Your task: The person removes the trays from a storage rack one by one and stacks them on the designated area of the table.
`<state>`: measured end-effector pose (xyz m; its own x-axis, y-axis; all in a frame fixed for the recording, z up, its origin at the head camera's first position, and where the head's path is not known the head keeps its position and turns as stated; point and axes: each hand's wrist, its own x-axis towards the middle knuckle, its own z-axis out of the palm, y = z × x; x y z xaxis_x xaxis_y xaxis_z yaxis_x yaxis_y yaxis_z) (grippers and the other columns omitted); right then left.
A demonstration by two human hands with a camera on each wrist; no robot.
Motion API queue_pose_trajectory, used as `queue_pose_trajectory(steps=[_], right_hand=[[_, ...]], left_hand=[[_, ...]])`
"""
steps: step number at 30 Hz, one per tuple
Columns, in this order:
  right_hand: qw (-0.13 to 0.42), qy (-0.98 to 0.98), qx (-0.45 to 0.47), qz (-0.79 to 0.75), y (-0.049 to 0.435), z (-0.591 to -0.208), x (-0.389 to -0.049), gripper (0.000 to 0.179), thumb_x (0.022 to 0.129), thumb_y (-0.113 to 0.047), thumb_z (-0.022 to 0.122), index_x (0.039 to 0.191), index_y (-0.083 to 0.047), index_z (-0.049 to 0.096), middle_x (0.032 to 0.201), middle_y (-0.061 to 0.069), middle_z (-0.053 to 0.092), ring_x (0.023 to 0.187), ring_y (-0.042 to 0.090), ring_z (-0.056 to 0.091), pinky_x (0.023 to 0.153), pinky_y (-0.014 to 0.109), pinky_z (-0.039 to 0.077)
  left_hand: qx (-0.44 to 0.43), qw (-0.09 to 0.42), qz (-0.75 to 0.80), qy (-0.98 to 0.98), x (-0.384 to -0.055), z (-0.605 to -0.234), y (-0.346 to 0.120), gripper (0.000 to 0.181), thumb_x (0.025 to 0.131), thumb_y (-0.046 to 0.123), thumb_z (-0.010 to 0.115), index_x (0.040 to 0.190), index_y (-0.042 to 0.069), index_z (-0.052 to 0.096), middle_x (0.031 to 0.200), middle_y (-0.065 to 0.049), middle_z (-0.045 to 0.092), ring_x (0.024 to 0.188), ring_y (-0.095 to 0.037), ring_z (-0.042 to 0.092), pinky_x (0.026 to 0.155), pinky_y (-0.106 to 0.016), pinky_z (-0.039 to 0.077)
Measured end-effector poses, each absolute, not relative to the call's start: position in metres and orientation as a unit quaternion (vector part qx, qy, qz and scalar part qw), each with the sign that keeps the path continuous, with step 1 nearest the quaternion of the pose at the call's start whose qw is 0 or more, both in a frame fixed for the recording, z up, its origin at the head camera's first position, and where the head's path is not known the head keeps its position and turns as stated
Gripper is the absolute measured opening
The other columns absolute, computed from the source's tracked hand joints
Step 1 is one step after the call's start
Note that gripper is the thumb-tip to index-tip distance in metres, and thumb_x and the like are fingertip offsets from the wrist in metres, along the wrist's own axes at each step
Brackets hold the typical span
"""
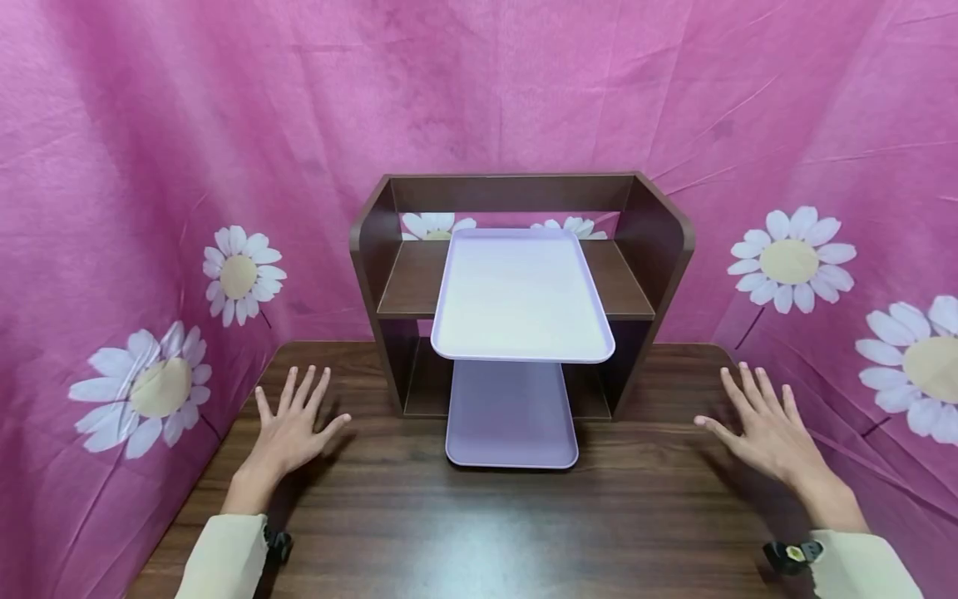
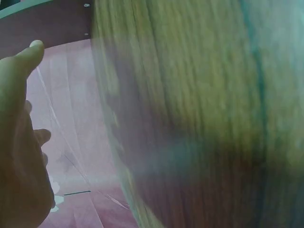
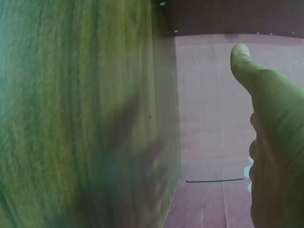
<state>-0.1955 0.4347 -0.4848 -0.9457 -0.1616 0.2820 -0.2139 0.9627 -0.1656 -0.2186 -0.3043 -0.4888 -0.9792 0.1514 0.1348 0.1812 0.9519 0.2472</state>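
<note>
My left hand [image 1: 290,433] is spread palm down over the left part of the table, holding nothing. On the opposite side my right hand [image 1: 771,433] is spread the same way, also holding nothing. Between them at the back stands a dark brown two-level shelf [image 1: 669,241]. One pale lilac tray [image 1: 520,291] lies on its upper level, with the front end jutting past the board. Below it a second lilac tray [image 1: 512,416] reaches out from the lower level over the table; its rear part is hidden. In each wrist view the thumb points toward the shelf's side panel.
The dark wood-grain table [image 1: 479,524] has rounded far corners. A pink cloth [image 1: 299,100] printed with large white daisies hangs behind the shelf and along both sides. Each wrist wears a black strap [image 1: 279,545] by a light sleeve [image 1: 224,557].
</note>
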Motion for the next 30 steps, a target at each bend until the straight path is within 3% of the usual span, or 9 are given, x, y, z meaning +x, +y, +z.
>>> queue_pose_trajectory(steps=[3,5,8,10,12,16,18,23,30], right_hand=[[0.137,-0.977,0.104,0.124,0.431,-0.477,-0.197,0.096,0.103,-0.050,0.065,0.169,-0.002,0.013,0.171,0.037,0.015,0.164,0.048,0.003,0.134,0.056,-0.012],[0.125,-0.978,0.092,0.142,0.426,-0.468,-0.198,0.094,0.104,-0.049,0.065,0.169,-0.002,0.017,0.165,0.040,0.026,0.157,0.057,0.022,0.132,0.066,0.012],[0.109,-0.978,0.072,0.164,0.415,-0.450,-0.200,0.083,0.104,-0.049,0.065,0.164,-0.001,0.034,0.149,0.043,0.048,0.132,0.063,0.053,0.104,0.076,0.045],[0.102,-0.977,0.068,0.174,0.408,-0.438,-0.200,0.070,0.105,-0.047,0.065,0.154,-0.001,0.050,0.136,0.040,0.061,0.111,0.062,0.065,0.082,0.075,0.051],[0.114,-0.972,0.084,0.189,0.402,-0.427,-0.200,0.053,0.104,-0.041,0.068,0.139,-0.001,0.066,0.122,0.034,0.072,0.097,0.045,0.073,0.077,0.060,0.057],[0.138,-0.957,0.122,0.224,0.392,-0.409,-0.202,0.029,0.102,-0.029,0.074,0.120,-0.007,0.079,0.108,0.016,0.081,0.088,0.000,0.066,0.071,0.021,0.052],[0.149,-0.949,0.136,0.242,0.387,-0.401,-0.204,0.023,0.101,-0.024,0.074,0.118,-0.009,0.080,0.103,0.011,0.082,0.085,-0.011,0.061,0.068,0.011,0.046],[0.171,-0.934,0.146,0.279,0.370,-0.377,-0.209,0.020,0.103,-0.017,0.072,0.119,-0.010,0.079,0.096,0.009,0.083,0.080,-0.012,0.063,0.066,0.008,0.043],[0.180,-0.931,0.136,0.287,0.346,-0.351,-0.220,0.034,0.103,-0.027,0.072,0.133,-0.011,0.073,0.117,0.016,0.080,0.086,-0.020,0.056,0.073,0.006,0.043]], left_hand=[[-0.088,0.062,-0.138,-0.984,-0.218,-0.487,-0.302,0.087,0.105,0.053,0.060,0.171,0.015,0.020,0.173,-0.024,0.028,0.164,-0.045,0.010,0.119,-0.087,-0.003],[-0.095,0.076,-0.146,-0.982,-0.217,-0.485,-0.300,0.078,0.105,0.045,0.064,0.167,0.010,0.031,0.165,-0.028,0.041,0.158,-0.049,0.028,0.121,-0.084,0.014],[-0.104,0.093,-0.156,-0.978,-0.215,-0.478,-0.295,0.061,0.107,0.034,0.065,0.157,0.003,0.049,0.149,-0.031,0.058,0.140,-0.051,0.053,0.112,-0.075,0.042],[-0.106,0.096,-0.167,-0.976,-0.213,-0.473,-0.290,0.051,0.107,0.029,0.065,0.150,0.001,0.057,0.142,-0.031,0.064,0.127,-0.051,0.063,0.101,-0.070,0.053],[-0.106,0.093,-0.175,-0.974,-0.212,-0.467,-0.285,0.044,0.107,0.026,0.063,0.144,0.001,0.063,0.138,-0.027,0.068,0.119,-0.048,0.069,0.094,-0.067,0.057],[-0.115,0.098,-0.190,-0.970,-0.207,-0.458,-0.272,0.035,0.105,0.020,0.065,0.135,0.001,0.069,0.131,-0.022,0.073,0.104,-0.041,0.075,0.082,-0.062,0.061],[-0.120,0.110,-0.196,-0.967,-0.203,-0.455,-0.264,0.031,0.104,0.018,0.067,0.130,0.002,0.072,0.125,-0.019,0.076,0.097,-0.036,0.077,0.077,-0.059,0.062],[-0.121,0.146,-0.218,-0.957,-0.197,-0.451,-0.239,0.021,0.100,0.012,0.068,0.118,0.003,0.075,0.102,-0.011,0.079,0.082,-0.025,0.075,0.072,-0.051,0.061],[-0.113,0.148,-0.259,-0.948,-0.187,-0.450,-0.197,0.014,0.097,0.009,0.070,0.108,0.006,0.078,0.088,-0.005,0.078,0.072,-0.015,0.067,0.068,-0.043,0.059]])
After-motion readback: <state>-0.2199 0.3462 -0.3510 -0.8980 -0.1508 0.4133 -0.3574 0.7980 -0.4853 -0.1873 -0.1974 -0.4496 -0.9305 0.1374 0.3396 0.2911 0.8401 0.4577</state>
